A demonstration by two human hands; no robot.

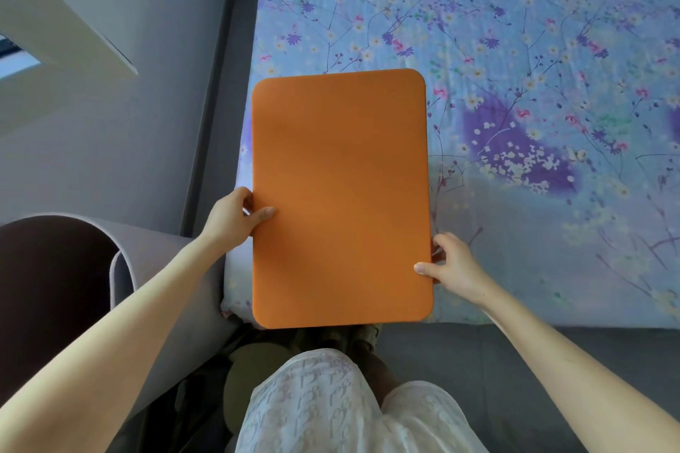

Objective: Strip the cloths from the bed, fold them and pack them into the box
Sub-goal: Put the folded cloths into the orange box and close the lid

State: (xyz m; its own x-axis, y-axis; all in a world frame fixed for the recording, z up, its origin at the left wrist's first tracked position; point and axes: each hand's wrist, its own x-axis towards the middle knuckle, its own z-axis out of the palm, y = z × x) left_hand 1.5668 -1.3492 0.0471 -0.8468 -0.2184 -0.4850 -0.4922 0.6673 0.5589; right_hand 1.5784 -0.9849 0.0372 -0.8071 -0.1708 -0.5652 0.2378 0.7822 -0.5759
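Soft, bright daylight fills the view, strongest at 10 o'clock, where a window recess (55,29) shows pale and washed out. The orange mat (340,195) is evenly lit and matte, with a faint darker band slanting across its lower half. A diffuse grey shadow dims the floral sheet (515,48) from 3 to 5 o'clock, just beside the mat. Centre detail is crisp, but the sheet's pattern softens toward 1 o'clock. Wide-angle distortion bows the wall (128,121) and stretches both forearms (110,327) toward 7 and 5 o'clock.

Matt, smooth orange mat (340,195) over printed floral cotton-like sheet (533,66)
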